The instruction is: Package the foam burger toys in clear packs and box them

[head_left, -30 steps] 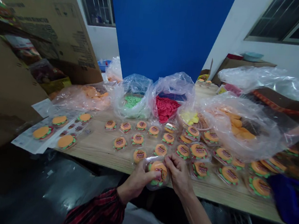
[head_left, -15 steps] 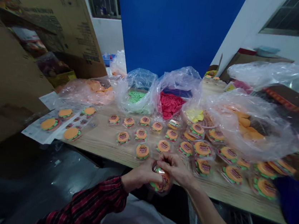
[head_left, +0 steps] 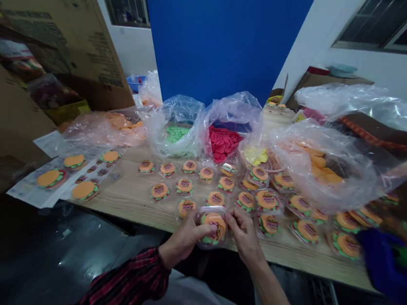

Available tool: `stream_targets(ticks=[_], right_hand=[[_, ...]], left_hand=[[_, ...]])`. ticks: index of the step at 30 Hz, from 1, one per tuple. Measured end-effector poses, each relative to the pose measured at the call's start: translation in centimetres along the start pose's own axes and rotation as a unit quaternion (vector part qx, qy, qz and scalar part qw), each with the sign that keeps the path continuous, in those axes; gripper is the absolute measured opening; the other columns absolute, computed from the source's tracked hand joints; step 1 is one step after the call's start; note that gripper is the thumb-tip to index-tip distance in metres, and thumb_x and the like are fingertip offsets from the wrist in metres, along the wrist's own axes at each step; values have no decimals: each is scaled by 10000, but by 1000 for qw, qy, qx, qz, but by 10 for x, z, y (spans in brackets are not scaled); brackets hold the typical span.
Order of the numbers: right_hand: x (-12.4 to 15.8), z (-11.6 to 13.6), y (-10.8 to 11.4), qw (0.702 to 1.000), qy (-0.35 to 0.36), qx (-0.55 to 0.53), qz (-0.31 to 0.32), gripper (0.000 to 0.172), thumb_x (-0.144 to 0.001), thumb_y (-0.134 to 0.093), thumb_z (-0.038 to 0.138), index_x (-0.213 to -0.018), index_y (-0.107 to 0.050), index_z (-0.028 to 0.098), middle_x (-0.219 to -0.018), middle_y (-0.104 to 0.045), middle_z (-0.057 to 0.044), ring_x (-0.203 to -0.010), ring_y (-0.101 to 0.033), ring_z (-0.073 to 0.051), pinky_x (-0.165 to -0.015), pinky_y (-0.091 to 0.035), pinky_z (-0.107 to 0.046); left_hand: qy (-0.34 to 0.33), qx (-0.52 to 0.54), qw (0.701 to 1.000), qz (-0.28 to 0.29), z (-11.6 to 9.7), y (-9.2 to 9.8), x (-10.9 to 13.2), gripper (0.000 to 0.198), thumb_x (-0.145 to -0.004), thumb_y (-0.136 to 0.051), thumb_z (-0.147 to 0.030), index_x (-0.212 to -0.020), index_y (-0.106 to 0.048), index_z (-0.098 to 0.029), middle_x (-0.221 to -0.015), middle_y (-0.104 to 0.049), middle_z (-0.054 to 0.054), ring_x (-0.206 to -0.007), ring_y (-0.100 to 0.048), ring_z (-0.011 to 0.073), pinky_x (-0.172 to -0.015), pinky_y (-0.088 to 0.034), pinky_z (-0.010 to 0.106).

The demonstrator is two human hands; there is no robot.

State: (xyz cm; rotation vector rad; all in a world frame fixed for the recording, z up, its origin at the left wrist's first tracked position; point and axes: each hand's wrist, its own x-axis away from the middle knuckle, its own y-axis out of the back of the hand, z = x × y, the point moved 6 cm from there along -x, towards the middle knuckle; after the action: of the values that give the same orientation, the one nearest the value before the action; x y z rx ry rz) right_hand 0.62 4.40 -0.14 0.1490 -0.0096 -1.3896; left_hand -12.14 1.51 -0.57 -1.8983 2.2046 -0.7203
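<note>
The left hand [head_left: 185,234] clasps a clear-boxed toy hamburger [head_left: 219,226], thumb on top. The right hand [head_left: 246,234] curls at its edge, any pinch unclear.

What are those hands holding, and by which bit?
A clear plastic box with a burger shape inside. The left hand grips its left side, thumb across the front. The right hand is at its right edge, perhaps pinching it.

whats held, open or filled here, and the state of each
Left hand, closed on burger pack
Burger pack, held, seal unclear
Right hand, fingers at pack's right edge
Bag of green pieces, open
Bag of red pieces, open
Basket, uncovered, yellow pieces inside
Right bag of orange pieces, open
</note>
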Motion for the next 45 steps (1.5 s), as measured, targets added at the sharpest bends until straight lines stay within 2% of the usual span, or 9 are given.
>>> stream_targets(ticks=[4, 7, 10, 13, 20, 26, 30, 37, 45], right_hand=[[-7, -4, 2, 997, -24, -23, 71, 309, -815, -543, 401, -603, -469, 189, -589, -399, 37, -561, -338, -107, -508, -268, -228], [-14, 1, 0, 986, -40, -31, 158, 319, -795, -560, 423, -601, -476, 185, -578, -399, 41, -543, -335, -99, -492, -262, -221], [-19, 9, -7, 974, -45, -4, 224, 330, -781, -561, 435, -584, -482, 183, -555, -397, 45, -522, -329, -95, -471, -257, -216], [-22, 10, -16, 967, -34, 58, 246, 326, -788, -542, 421, -575, -473, 183, -544, -379, 52, -514, -318, -92, -470, -254, -215], [-19, 0, 1, 984, 18, 151, 93, 335, -840, -453, 398, -579, -412, 193, -581, -381, 39, -566, -352, -108, -506, -272, -230], [-13, 0, 3, 987, 26, 149, 47, 301, -804, -465, 365, -557, -431, 196, -550, -400, 34, -546, -361, -115, -503, -280, -240], [-15, -5, 1, 995, -18, 85, 44, 340, -778, -500, 433, -548, -428, 195, -535, -370, 46, -521, -337, -103, -483, -270, -233], [-2, -13, -8, 999, -47, 17, 16, 404, -824, -477, 497, -564, -459, 188, -524, -415, 39, -514, -374, -105, -482, -274, -232], [8, -21, -21, 993, -44, -102, -35, 357, -803, -563, 432, -567, -455, 188, -500, -373, 63, -480, -315, -86, -474, -236, -234]], left_hand=[[15, 12, 997, 76, -2, -5, 4, 370, -659, -673, -170, -1026, -652, -122, -899, -675, 81, -803, -607, 189, -755, -468, 289], [76, 17, 990, 120, 3, -2, 6, 343, -660, -680, -205, -986, -663, -104, -846, -675, 92, -728, -617, 185, -693, -484, 288], [125, 14, 983, 134, 11, 1, 6, 311, -624, -693, -193, -920, -674, -99, -819, -673, 96, -682, -615, 177, -641, -488, 273], [112, 3, 985, 131, 13, -3, 5, 330, -586, -700, -145, -913, -665, -114, -838, -670, 79, -718, -603, 161, -658, -473, 242], [74, 5, 997, 2, 0, 0, 2, 320, -605, -698, -207, -906, -642, -115, -842, -643, 67, -739, -579, 169, -642, -452, 259], [34, -3, 999, -9, 4, 4, -3, 312, -626, -705, -195, -920, -642, -113, -835, -649, 63, -774, -584, 174, -696, -448, 273], [39, 23, 999, -10, 7, 2, -1, 302, -641, -698, -186, -928, -638, -111, -832, -648, 61, -738, -585, 158, -675, -463, 269], [-31, 100, 989, -103, -10, 6, -4, 255, -680, -684, -200, -922, -619, -158, -865, -651, 33, -770, -601, 152, -685, -492, 272], [-69, 120, 980, -145, -7, 6, -6, 258, -689, -681, -203, -931, -606, -152, -867, -649, 23, -801, -600, 132, -730, -474, 245]])
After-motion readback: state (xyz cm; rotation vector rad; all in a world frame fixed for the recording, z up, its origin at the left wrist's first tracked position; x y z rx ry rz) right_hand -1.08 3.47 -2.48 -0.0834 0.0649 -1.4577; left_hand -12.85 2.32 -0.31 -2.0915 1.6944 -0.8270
